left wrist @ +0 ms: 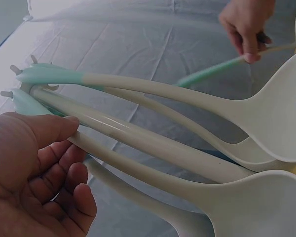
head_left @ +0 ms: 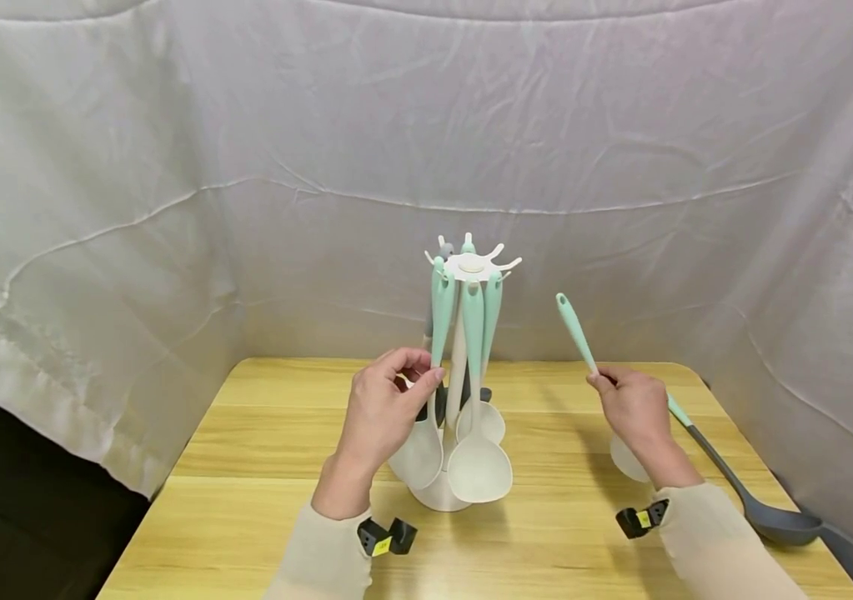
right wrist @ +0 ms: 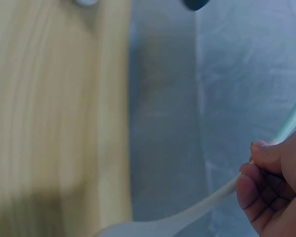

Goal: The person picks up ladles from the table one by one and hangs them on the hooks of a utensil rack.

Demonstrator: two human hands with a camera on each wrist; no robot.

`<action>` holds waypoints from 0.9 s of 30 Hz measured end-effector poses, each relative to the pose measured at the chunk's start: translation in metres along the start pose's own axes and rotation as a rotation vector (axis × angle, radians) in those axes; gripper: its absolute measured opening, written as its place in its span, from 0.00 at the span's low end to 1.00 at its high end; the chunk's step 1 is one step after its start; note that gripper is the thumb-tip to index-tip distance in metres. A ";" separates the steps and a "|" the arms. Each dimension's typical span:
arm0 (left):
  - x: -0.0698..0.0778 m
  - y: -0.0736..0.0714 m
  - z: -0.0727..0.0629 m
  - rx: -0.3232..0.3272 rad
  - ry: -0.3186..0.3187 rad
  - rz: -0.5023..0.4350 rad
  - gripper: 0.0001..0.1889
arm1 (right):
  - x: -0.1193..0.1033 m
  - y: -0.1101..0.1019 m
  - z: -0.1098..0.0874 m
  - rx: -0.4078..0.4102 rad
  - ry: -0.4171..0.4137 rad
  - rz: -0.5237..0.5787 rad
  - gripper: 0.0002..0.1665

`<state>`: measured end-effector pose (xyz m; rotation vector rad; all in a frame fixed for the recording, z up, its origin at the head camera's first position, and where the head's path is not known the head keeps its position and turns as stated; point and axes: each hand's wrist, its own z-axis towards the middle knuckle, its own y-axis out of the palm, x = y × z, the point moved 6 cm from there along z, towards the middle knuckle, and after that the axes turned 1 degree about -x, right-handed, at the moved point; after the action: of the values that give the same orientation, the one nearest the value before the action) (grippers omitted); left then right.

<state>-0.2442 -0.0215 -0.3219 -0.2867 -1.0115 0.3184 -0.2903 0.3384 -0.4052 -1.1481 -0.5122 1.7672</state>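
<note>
A white utensil rack [head_left: 458, 367] stands on the table with several mint-handled white utensils hanging from its hooks. My left hand [head_left: 384, 412] is at its left side, thumb and forefinger pinching the neck of a hanging white spoon [head_left: 422, 457] just below its green handle. A white ladle [head_left: 480, 471] hangs at the front of the rack. Over the table to the right, my right hand [head_left: 634, 412] grips a white utensil with a mint-green handle [head_left: 574, 329], the handle pointing up and left. Its rounded white head [right wrist: 138, 229] is partly out of frame in the right wrist view.
A dark grey ladle [head_left: 779, 525] with a mint-green handle end lies along the right side of the wooden table [head_left: 261, 450]. Grey cloth [head_left: 366, 300] hangs behind the table and at both sides. Darker utensils hang at the back of the rack.
</note>
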 end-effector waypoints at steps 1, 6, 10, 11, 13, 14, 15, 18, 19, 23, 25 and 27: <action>0.000 0.000 0.000 0.000 0.001 -0.001 0.05 | -0.003 -0.004 0.000 -0.002 0.015 0.030 0.16; -0.001 0.000 0.001 0.006 0.006 0.002 0.05 | -0.029 -0.024 0.003 0.022 0.024 0.153 0.17; -0.001 0.001 0.000 0.009 0.008 0.001 0.05 | -0.054 -0.042 0.004 0.073 -0.029 0.243 0.12; -0.001 0.001 0.000 0.009 0.008 0.000 0.05 | -0.060 -0.046 0.004 0.085 -0.043 0.261 0.11; -0.001 0.000 0.000 0.008 0.009 -0.002 0.05 | -0.071 -0.053 0.003 0.104 -0.067 0.291 0.10; -0.001 0.000 0.000 0.008 0.009 -0.002 0.05 | -0.076 -0.057 0.003 0.108 -0.076 0.303 0.09; -0.001 0.000 0.000 0.008 0.010 -0.001 0.05 | -0.081 -0.060 0.002 0.112 -0.084 0.307 0.08; 0.000 -0.001 0.000 0.008 0.011 0.002 0.05 | -0.094 -0.068 -0.002 0.114 -0.104 0.312 0.08; 0.000 -0.001 0.000 0.009 0.011 0.004 0.05 | -0.098 -0.070 -0.004 0.113 -0.112 0.311 0.08; 0.000 -0.001 0.000 0.009 0.010 0.005 0.05 | -0.111 -0.076 -0.009 0.125 -0.152 0.296 0.08; 0.000 -0.001 0.000 0.009 0.009 0.003 0.05 | -0.116 -0.078 -0.010 0.134 -0.177 0.287 0.08; 0.000 0.000 0.000 0.010 0.010 0.002 0.05 | -0.119 -0.079 -0.011 0.143 -0.199 0.277 0.08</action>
<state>-0.2442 -0.0221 -0.3220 -0.2801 -0.9997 0.3231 -0.2277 0.2712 -0.2954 -0.9838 -0.3478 2.1358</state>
